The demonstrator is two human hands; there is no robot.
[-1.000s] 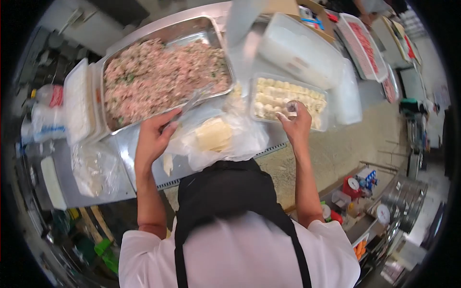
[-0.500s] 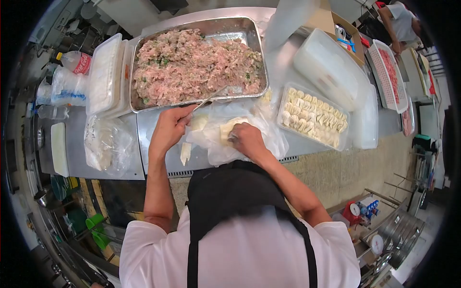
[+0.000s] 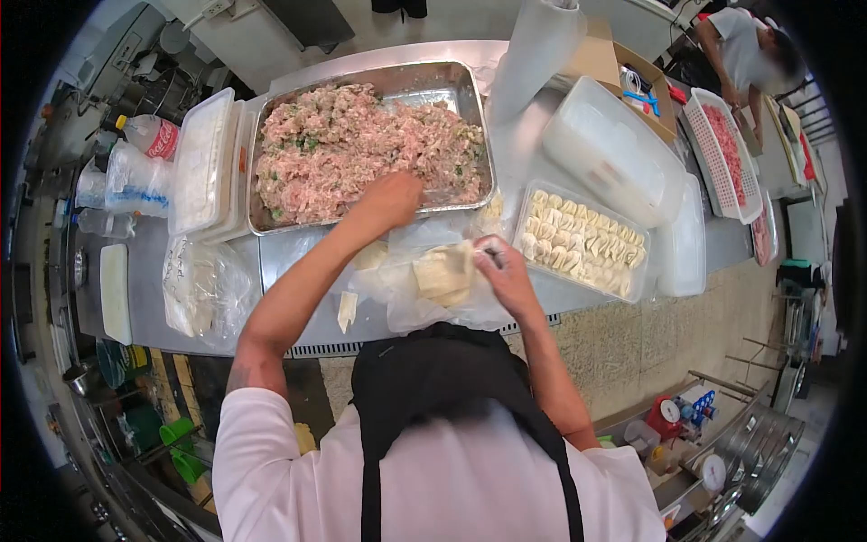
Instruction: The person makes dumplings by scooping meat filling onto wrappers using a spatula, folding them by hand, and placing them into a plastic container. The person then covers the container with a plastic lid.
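Observation:
My left hand [image 3: 395,199] is closed at the near edge of the ground meat filling [image 3: 361,149], inside a large metal tray [image 3: 483,135]. The thin spatula it held a moment ago is mostly hidden behind the fingers. My right hand [image 3: 506,271] pinches the edge of a dough wrapper [image 3: 471,256] beside a stack of pale wrappers [image 3: 441,278]. That stack lies on a crumpled plastic bag [image 3: 406,312]. Right of my right hand, a clear container [image 3: 564,283] holds rows of folded dumplings [image 3: 587,235]. A loose dough strip [image 3: 347,312] lies on the counter.
Lidded plastic containers [image 3: 200,163] and bottles [image 3: 149,135] stand left of the tray. A bag of wrappers [image 3: 203,289] and a white block [image 3: 115,294] lie nearer. Large plastic bins [image 3: 614,149] stand at right. Another person [image 3: 736,54] works beyond a basket of red meat [image 3: 722,149].
My left hand has moved forward and right, from the tray's near rim into the filling. My right hand has shifted right off the stack, drawing a wrapper at its edge.

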